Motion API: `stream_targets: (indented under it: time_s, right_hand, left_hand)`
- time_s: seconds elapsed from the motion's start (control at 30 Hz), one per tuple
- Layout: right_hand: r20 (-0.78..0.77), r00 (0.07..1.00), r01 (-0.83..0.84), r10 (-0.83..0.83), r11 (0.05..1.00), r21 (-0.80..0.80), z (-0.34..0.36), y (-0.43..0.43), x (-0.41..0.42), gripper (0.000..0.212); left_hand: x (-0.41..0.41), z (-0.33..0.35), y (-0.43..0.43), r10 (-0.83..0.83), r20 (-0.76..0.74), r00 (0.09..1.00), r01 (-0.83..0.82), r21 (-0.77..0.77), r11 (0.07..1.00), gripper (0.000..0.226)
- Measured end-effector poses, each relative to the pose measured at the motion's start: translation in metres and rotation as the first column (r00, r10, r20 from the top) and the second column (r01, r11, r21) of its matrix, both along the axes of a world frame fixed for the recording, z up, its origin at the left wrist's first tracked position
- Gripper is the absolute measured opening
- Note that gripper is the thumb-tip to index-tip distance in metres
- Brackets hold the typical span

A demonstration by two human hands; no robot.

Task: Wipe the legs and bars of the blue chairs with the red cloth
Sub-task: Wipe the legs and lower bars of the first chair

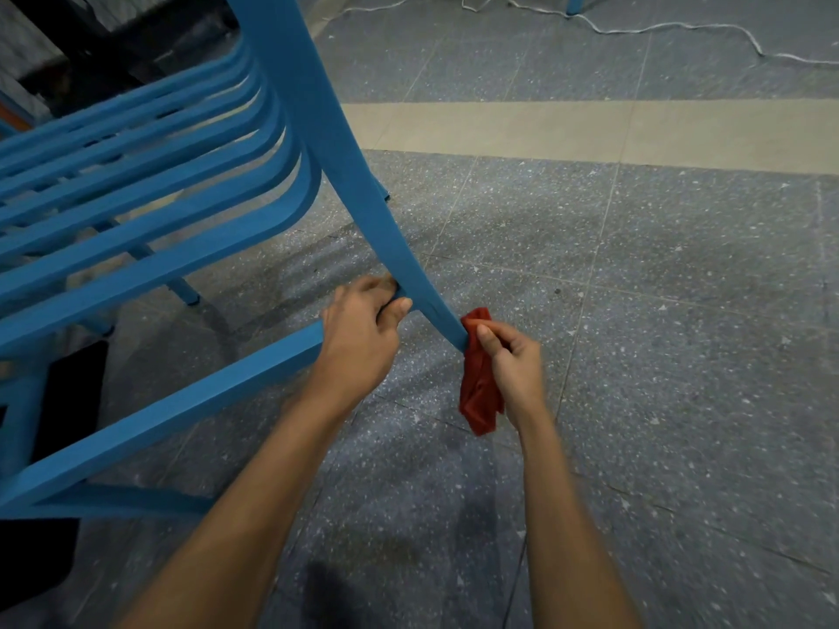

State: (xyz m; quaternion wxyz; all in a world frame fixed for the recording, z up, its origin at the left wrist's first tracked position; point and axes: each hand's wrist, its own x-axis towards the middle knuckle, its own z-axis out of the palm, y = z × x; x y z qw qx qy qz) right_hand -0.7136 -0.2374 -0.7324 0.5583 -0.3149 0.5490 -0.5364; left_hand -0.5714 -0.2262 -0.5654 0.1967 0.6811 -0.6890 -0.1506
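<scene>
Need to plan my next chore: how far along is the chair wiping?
Done: nothing shows as finished; wiped paint looks no different. In hand: the left hand grips the side bar, while the right hand presses the red cloth on the foot of one chair leg. Left: probably the other legs, and the second chair at the top edge.

Looks like a café or canteen sort of hall, not a home tbh: big speckled grey floor tiles (681, 311) with a beige strip (590, 133) running across, a slatted blue chair (136, 211), the leg (575, 2) of a second blue one further off, and a white cord (672, 27) trailing loose over the floor.
</scene>
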Motion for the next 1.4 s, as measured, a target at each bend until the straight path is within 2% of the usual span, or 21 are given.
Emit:
stream_targets:
  time_s: [0.13,0.23,0.33,0.43,0.57,0.63,0.7,0.83,0.87,1.1,1.27,1.4]
  right_hand:
    - [-0.020,1.000,-0.017,0.020,0.987,0.159,-0.019,-0.014,-0.007,0.014]
    - [-0.150,0.985,-0.034,0.082,0.952,0.303,-0.040,-0.026,-0.018,0.016]
    - [-0.326,0.936,-0.010,0.135,0.934,0.356,-0.053,-0.025,-0.021,0.021]
    - [-0.389,0.913,0.029,0.123,0.932,0.361,-0.056,-0.018,-0.019,0.018]
    - [-0.199,0.975,-0.030,0.098,0.947,0.319,-0.042,-0.018,-0.022,0.013]
    - [-0.151,0.984,-0.052,0.099,0.957,0.285,-0.036,-0.025,-0.020,0.011]
    - [-0.179,0.979,-0.039,0.092,0.960,0.278,-0.035,-0.030,-0.015,0.014]
    - [-0.380,0.921,0.041,0.080,0.953,0.299,-0.048,-0.017,-0.010,0.021]
    - [-0.388,0.920,0.067,0.058,0.952,0.300,-0.050,-0.012,-0.008,0.022]
    - [-0.223,0.931,0.352,-0.287,0.869,0.348,-0.054,0.013,0.015,0.017]
    - [-0.176,0.917,0.399,-0.359,0.833,0.383,-0.044,-0.004,0.022,0.016]
    - [-0.099,0.915,0.402,-0.390,0.877,0.263,-0.035,0.005,0.037,0.015]
  left_hand:
    - [0.001,0.000,0.000,-0.004,-0.013,1.000,0.004,0.007,1.000,0.025]
    - [0.001,0.000,0.000,-0.007,-0.010,1.000,0.007,0.013,1.000,0.025]
    - [0.000,0.001,0.000,0.000,-0.018,1.000,0.000,0.015,1.000,0.025]
    - [0.001,0.001,0.000,0.006,-0.028,1.000,-0.006,0.027,1.000,0.025]
    - [0.001,0.003,0.001,0.005,-0.029,1.000,-0.004,0.042,0.999,0.024]
    - [0.001,0.003,0.001,0.005,-0.026,1.000,-0.004,0.038,0.999,0.024]
    - [0.000,0.003,0.001,0.004,-0.010,1.000,-0.004,0.026,1.000,0.024]
    - [-0.001,0.004,0.001,0.007,-0.017,1.000,-0.006,0.039,0.999,0.023]
    - [-0.001,0.006,0.002,0.012,-0.028,1.000,-0.010,0.042,0.999,0.022]
    - [0.000,0.004,0.002,0.019,-0.041,0.999,-0.017,0.037,0.999,0.023]
    - [0.000,0.002,0.001,0.007,-0.035,0.999,-0.006,0.020,1.000,0.022]
    - [0.001,0.002,0.001,0.001,-0.055,0.998,0.000,0.016,1.000,0.023]
